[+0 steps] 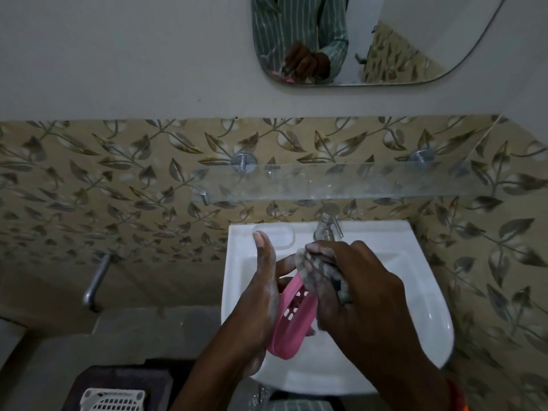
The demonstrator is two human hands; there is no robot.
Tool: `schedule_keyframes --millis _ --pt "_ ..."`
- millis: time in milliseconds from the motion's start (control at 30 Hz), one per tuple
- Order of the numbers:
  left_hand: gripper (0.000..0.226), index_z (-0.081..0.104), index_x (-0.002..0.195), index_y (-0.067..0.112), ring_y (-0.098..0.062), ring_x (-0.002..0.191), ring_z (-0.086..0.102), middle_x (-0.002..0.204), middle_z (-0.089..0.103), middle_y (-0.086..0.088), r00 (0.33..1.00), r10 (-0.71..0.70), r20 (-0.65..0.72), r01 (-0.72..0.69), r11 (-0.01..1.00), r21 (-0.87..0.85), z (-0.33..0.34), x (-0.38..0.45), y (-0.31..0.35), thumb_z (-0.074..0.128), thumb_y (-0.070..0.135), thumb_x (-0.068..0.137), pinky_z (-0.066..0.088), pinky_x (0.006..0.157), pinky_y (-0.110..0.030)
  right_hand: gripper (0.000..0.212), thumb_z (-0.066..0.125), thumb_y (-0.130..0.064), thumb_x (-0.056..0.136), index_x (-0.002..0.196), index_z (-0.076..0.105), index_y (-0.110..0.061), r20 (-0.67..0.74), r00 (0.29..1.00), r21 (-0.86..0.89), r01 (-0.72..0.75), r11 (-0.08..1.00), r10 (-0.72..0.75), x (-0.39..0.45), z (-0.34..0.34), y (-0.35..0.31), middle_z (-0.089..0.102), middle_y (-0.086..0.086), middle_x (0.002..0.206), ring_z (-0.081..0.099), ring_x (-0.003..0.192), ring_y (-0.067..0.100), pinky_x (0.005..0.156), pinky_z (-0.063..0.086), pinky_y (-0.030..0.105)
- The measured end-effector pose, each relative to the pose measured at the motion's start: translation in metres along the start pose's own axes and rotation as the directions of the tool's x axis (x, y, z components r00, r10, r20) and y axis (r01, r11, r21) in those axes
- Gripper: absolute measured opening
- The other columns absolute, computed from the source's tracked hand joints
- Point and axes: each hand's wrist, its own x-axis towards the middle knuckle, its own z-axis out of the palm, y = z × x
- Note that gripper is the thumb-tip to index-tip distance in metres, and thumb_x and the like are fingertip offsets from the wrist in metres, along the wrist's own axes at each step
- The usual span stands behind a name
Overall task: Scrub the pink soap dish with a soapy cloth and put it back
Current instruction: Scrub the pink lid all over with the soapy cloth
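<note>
The pink soap dish [289, 324] is held on edge over the white sink [415, 307], its slotted inside facing right. My left hand [261, 295] cups its back, thumb pointing up, with foam on the skin. My right hand [350, 280] is closed on a grey soapy cloth [318, 269] and presses it against the upper end of the dish. Most of the cloth is hidden under my fingers.
A chrome tap [326, 226] stands at the back of the sink, under a glass shelf [326, 182]. A mirror [370, 40] hangs above. A metal pipe [96, 280] juts from the left wall. A white slotted basket [114, 400] sits below left.
</note>
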Motion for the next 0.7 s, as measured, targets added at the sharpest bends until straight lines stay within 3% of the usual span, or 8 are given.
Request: schedule_keyframes --millis 100,233,300,367,467,533,633,700 --pt "0.090 0.079 0.104 0.035 -0.019 0.095 0.078 0.100 0.082 -0.002 1.000 -0.002 -0.015 0.002 1.000 -0.021 -0.003 0.003 -0.001 0.014 0.086 0.069 0.063 0.083 -0.042 0.028 0.063 -0.019 0.089 0.117 0.060 -0.022 -0.007 1.000 0.081 -0.010 0.997 0.010 -0.010 0.004 -0.009 0.063 0.000 0.094 0.064 0.076 0.008 0.063 0.055 0.018" --pt "0.095 0.067 0.128 0.021 -0.030 0.105 0.075 0.111 0.078 -0.017 1.000 -0.021 0.006 0.021 0.993 -0.116 -0.003 0.004 -0.003 0.025 0.087 0.074 0.053 0.103 -0.048 0.025 0.060 -0.022 0.090 0.115 0.059 -0.021 -0.006 0.994 0.103 0.111 0.989 -0.111 -0.026 0.010 -0.021 0.067 -0.001 0.094 0.063 0.079 0.010 0.065 0.054 0.020" --pt "0.090 0.070 0.125 0.018 -0.031 0.108 0.074 0.115 0.077 -0.018 0.999 -0.017 0.037 0.022 0.989 -0.144 -0.003 0.003 -0.007 0.030 0.082 0.076 0.052 0.103 -0.049 0.026 0.057 -0.023 0.093 0.119 0.054 -0.022 -0.015 0.999 0.070 0.036 0.997 -0.035 -0.019 0.009 -0.014 0.064 0.000 0.096 0.064 0.077 0.010 0.063 0.057 0.020" --pt "0.077 0.071 0.123 0.019 -0.031 0.103 0.076 0.113 0.078 -0.015 0.999 0.008 0.046 -0.001 0.988 -0.153 -0.005 -0.001 -0.010 0.039 0.075 0.080 0.055 0.097 -0.050 0.028 0.062 -0.016 0.093 0.120 0.055 -0.020 -0.046 0.995 0.051 -0.088 0.995 0.090 -0.007 0.005 -0.002 0.062 0.000 0.094 0.065 0.074 0.007 0.061 0.057 0.016" --pt "0.052 0.071 0.121 0.016 -0.027 0.077 0.077 0.093 0.079 -0.013 0.996 0.087 -0.035 -0.093 0.971 -0.220 -0.010 0.000 -0.012 0.057 0.052 0.085 0.064 0.070 -0.044 0.028 0.071 -0.005 0.085 0.111 0.066 -0.017 -0.080 0.968 0.157 -0.224 0.962 0.239 -0.001 -0.002 0.010 0.070 -0.002 0.093 0.069 0.081 0.005 0.073 0.055 0.012" --pt "0.044 0.070 0.121 0.014 -0.023 0.063 0.074 0.078 0.076 -0.010 0.984 0.135 -0.114 -0.163 0.942 -0.295 -0.011 0.002 -0.014 0.053 0.043 0.092 0.063 0.055 -0.039 0.028 0.072 -0.003 0.083 0.104 0.068 -0.021 -0.038 0.952 0.208 -0.289 0.935 0.303 -0.009 0.000 0.007 0.071 -0.009 0.089 0.068 0.082 -0.002 0.072 0.053 0.008" --pt "0.056 0.062 0.133 0.015 -0.023 0.064 0.074 0.082 0.074 -0.011 0.968 0.163 -0.189 -0.231 0.874 -0.428 -0.014 0.010 -0.020 0.048 0.052 0.094 0.061 0.053 -0.039 0.030 0.072 -0.003 0.082 0.098 0.068 -0.027 0.036 0.909 0.249 -0.410 0.878 0.415 -0.028 0.012 -0.002 0.070 -0.017 0.088 0.064 0.083 -0.015 0.072 0.045 -0.002" --pt "0.055 0.061 0.129 0.013 -0.021 0.065 0.073 0.087 0.071 -0.011 0.948 0.174 -0.266 -0.279 0.855 -0.437 -0.021 0.018 -0.028 0.045 0.055 0.096 0.060 0.052 -0.037 0.030 0.074 -0.004 0.082 0.097 0.068 -0.028 0.053 0.880 0.272 -0.467 0.841 0.472 -0.037 0.021 -0.006 0.072 -0.014 0.089 0.064 0.082 -0.015 0.072 0.043 -0.003"
